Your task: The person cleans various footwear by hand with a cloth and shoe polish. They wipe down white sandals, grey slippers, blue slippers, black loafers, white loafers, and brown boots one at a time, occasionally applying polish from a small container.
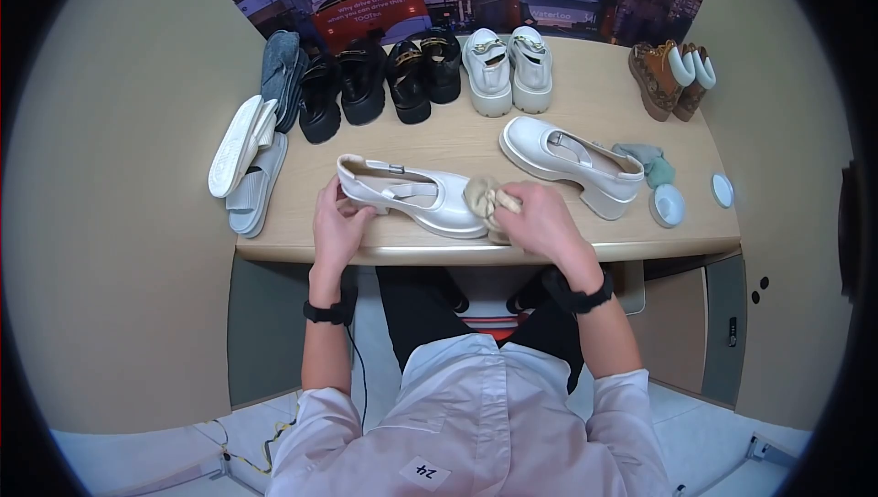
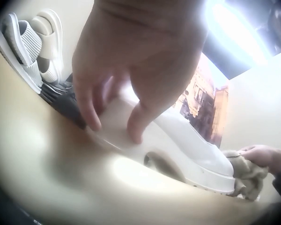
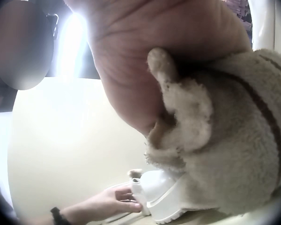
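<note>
A white Mary Jane shoe (image 1: 439, 195) stands near the table's front edge, its toe to the right. My left hand (image 1: 338, 227) grips its heel, with fingers and thumb on either side in the left wrist view. A bunched beige fluffy cloth (image 3: 239, 136) is in my right hand (image 1: 541, 221), pressed against the shoe's toe. The cloth covers the tip of the toe in the head view. Behind my right hand lies the matching white shoe (image 1: 576, 160), toe to the left.
At the back stand black loafers (image 1: 361, 81), white loafers (image 1: 508, 72) and brown boots (image 1: 660, 76). Slippers (image 1: 256, 181) are piled on the left. On the right are a grey-green cloth (image 1: 651, 163), a small round tin (image 1: 668, 205) and a lid (image 1: 722, 191).
</note>
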{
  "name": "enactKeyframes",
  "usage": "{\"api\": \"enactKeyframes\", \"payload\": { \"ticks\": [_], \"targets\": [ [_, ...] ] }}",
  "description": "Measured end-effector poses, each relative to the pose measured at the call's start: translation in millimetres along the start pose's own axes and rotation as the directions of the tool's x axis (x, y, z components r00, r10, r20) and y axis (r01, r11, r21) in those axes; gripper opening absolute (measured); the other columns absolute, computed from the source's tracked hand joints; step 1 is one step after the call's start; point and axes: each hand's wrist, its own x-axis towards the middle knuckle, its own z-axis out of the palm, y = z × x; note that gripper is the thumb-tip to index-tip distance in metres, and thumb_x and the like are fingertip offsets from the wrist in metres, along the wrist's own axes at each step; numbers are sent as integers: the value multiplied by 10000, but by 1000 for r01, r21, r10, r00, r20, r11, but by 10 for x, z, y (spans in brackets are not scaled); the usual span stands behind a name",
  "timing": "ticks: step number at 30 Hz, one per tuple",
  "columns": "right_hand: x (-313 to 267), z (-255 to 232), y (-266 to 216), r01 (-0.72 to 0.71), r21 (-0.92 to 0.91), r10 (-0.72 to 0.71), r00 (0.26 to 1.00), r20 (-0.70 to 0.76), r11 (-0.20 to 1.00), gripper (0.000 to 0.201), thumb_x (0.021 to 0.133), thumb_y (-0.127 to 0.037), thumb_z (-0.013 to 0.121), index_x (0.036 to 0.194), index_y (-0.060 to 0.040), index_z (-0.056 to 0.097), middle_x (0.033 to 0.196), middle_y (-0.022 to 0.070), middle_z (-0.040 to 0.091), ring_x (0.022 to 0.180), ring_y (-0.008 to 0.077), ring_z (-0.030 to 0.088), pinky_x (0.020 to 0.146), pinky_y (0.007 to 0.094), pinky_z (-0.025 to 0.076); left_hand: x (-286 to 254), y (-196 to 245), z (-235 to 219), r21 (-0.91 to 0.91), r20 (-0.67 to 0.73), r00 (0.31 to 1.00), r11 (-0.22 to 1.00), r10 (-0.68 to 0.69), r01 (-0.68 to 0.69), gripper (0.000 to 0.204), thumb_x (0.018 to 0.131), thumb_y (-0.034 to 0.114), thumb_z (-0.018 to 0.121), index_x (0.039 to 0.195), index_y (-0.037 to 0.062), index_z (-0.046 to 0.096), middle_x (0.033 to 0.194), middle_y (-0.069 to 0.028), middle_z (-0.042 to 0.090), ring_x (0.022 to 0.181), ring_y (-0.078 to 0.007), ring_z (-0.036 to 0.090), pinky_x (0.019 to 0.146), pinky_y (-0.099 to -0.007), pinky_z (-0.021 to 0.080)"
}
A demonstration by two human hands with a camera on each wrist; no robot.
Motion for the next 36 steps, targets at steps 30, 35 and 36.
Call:
{"api": "enactKeyframes", "payload": {
  "ticks": [30,35,36],
  "targets": [
    [-187,579,-22,600,-53,-601,790,-123,799,439,845,-99,794,1284,-85,783,1141,150,714,1066,378,680,982,439,585,-926,409,1126,571,53,940,762,336,-305,1308,721,458,997,1629,-156,284,1559,-380,502,1491,-530,461,1288,-563,330],
    [135,518,193,485,-110,-497,854,-157,868,454,817,-28,746,1266,-81,786,1131,160,710,1063,388,676,965,469,581,-859,676,908,226,38,999,974,7,-16,1244,750,444,967,1618,-163,315,1616,-389,461,1505,-510,473,1345,-542,268],
    [234,521,261,474,-136,-492,854,-168,870,459,813,-13,735,1264,-80,786,1126,162,711,1063,391,676,960,476,580,-852,686,885,237,46,999,972,-3,-8,1230,759,417,962,1620,-167,307,1613,-388,464,1510,-522,460,1336,-528,288]
  ]
}}
